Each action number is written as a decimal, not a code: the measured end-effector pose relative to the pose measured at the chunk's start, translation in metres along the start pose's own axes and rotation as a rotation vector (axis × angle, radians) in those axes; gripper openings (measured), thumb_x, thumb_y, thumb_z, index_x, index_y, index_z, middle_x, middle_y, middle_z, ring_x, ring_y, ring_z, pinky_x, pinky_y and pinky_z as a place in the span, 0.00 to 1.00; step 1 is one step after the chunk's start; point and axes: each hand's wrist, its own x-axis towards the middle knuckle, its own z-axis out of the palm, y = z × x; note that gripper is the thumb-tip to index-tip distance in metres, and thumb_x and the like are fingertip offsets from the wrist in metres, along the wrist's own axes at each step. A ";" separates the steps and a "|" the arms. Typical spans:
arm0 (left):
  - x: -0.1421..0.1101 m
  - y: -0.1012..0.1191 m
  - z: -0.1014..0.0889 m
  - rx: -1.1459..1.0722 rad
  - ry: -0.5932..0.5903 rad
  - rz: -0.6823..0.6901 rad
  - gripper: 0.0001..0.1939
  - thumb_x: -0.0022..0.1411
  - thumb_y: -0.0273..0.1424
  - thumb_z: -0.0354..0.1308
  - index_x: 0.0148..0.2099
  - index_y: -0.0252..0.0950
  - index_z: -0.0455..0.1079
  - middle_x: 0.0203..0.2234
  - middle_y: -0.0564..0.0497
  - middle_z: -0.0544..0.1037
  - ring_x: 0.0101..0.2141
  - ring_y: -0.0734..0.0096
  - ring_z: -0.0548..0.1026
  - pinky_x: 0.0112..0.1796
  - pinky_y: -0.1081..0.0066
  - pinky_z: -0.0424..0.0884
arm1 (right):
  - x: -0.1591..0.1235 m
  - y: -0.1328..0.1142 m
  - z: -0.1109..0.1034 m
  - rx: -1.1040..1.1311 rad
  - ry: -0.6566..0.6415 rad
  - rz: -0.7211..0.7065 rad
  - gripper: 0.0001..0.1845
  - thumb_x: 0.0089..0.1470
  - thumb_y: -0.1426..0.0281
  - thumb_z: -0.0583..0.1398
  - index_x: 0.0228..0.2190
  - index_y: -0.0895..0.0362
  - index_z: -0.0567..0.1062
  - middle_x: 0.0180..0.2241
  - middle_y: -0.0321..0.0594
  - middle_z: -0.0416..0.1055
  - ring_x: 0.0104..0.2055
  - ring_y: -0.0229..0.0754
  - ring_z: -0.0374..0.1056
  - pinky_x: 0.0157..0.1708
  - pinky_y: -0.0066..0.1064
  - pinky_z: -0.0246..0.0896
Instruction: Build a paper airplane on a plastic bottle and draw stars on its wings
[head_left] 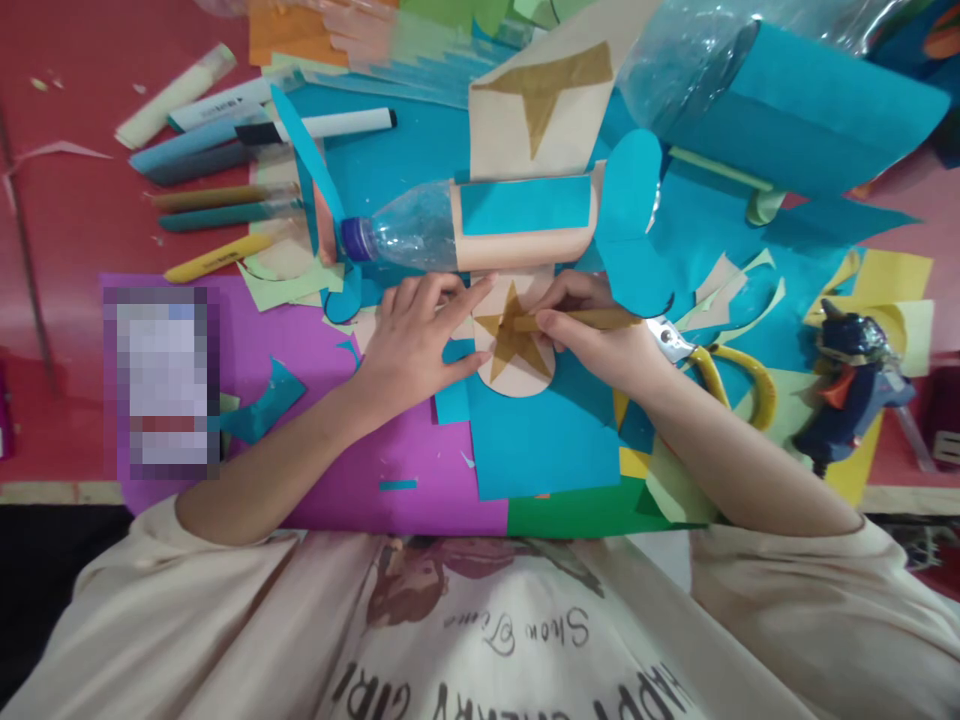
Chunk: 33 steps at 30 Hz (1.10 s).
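Note:
A small plastic bottle [409, 224] with a purple cap [358, 239] lies on its side, partly wrapped in pale pink paper with a blue strip [525, 206]. From its near side extends a rounded pale paper wing [517, 382] bearing a gold-brown star [511, 350]. My right hand [589, 325] grips a gold-brown marker pen [592, 319], its tip on the star. With fingers spread, my left hand [427, 335] rests against the wing's left edge. Beyond the bottle, another pale wing [487, 130] carries a similar gold-brown shape. Blue paper pieces [634, 200] form the tail.
Yellow-handled scissors [709, 375] lie beside my right wrist, with a glue gun [855, 380] farther right. Several markers [202, 150] lie at the upper left, above a blurred phone [165, 385]. A large clear bottle with blue paper [832, 110] is at the upper right.

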 end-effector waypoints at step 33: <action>0.004 -0.004 -0.008 -0.024 -0.047 -0.065 0.38 0.60 0.42 0.62 0.69 0.45 0.54 0.52 0.44 0.67 0.53 0.50 0.64 0.52 0.57 0.57 | -0.009 -0.023 -0.026 0.023 0.063 0.141 0.09 0.49 0.58 0.67 0.28 0.50 0.78 0.30 0.37 0.78 0.29 0.44 0.73 0.31 0.39 0.73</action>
